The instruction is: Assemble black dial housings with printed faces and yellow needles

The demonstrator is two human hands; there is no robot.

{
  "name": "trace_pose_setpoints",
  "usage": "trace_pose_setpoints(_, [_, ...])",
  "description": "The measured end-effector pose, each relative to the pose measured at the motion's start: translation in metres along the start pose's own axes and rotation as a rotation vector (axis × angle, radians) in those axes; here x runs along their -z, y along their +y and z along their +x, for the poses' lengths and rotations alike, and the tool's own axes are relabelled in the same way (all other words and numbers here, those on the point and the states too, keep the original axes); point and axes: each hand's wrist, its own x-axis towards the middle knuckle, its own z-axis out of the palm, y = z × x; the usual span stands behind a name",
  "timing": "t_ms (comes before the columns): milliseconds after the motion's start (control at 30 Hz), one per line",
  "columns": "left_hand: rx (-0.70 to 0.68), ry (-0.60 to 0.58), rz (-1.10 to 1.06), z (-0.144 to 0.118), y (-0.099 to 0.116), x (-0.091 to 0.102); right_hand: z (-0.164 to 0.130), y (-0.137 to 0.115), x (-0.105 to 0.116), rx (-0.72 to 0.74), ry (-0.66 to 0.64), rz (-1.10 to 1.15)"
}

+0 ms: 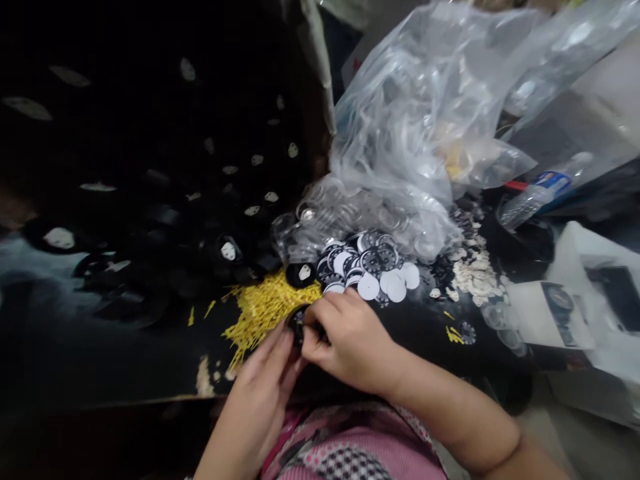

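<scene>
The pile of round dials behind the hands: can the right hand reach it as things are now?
Probably yes. The right hand lies just in front of the pile of dials, with nothing between them, but both hands grip a small black part that it would first have to release.

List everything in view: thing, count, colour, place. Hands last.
round black part: one, black, held between both hands
yellow pins: a heap, yellow, on the table left of the hands
printed discs: a pile, white and black, just beyond the hands
clear rings: many, transparent, spilling from the bag
plastic bag: crumpled, clear, upper right
white bits: a heap, off-white, right of the discs
plastic bottle: one, clear with blue label, lying at right
table: dark
left hand: on the part
right hand: on the part
</scene>
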Motion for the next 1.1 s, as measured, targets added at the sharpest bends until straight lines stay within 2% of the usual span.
trace_pose_setpoints(100, [-0.014,-0.011,0.009,0.006,-0.003,-0.003,0.004,0.001,0.003,-0.163,-0.035,0.108])
trace_pose_setpoints(200, [-0.027,-0.062,-0.017,0.01,-0.007,-0.004,0.012,0.021,0.012,-0.152,-0.146,0.265])
trace_pose_setpoints(267, [0.02,-0.036,-0.068,0.01,-0.01,-0.002,0.021,0.047,0.018,-0.186,-0.075,0.229])
trace_pose_setpoints(333, [0.099,-0.004,-0.148,0.009,-0.013,-0.001,0.033,0.076,0.021,-0.346,0.104,0.052])
trace_pose_setpoints(367, [0.134,-0.004,-0.183,0.008,-0.015,-0.002,0.039,0.088,0.022,-0.393,0.149,0.0])
trace_pose_setpoints(433, [0.184,-0.03,-0.227,0.006,-0.018,-0.005,0.051,0.107,0.023,-0.417,0.175,-0.042])
trace_pose_setpoints(533, [0.227,-0.057,-0.265,0.004,-0.02,-0.012,0.066,0.115,0.019,-0.404,0.204,-0.047])
trace_pose_setpoints(667, [0.214,-0.07,-0.304,0.003,-0.02,-0.015,0.079,0.116,0.014,-0.393,0.253,-0.004])
trace_pose_setpoints(800, [0.176,-0.021,-0.452,0.005,-0.011,-0.015,0.067,0.111,0.019,-0.392,0.31,0.126])
trace_pose_setpoints(867, [0.155,-0.015,-0.553,0.007,-0.004,-0.017,0.051,0.096,0.019,-0.383,0.298,0.212])
trace_pose_setpoints(1000, [0.088,-0.158,-0.577,0.011,0.003,-0.021,0.015,0.046,0.01,-0.204,0.061,0.508])
trace_pose_setpoints(1100, [0.031,-0.182,-0.52,0.013,0.001,-0.021,-0.002,0.017,0.005,-0.121,0.032,0.468])
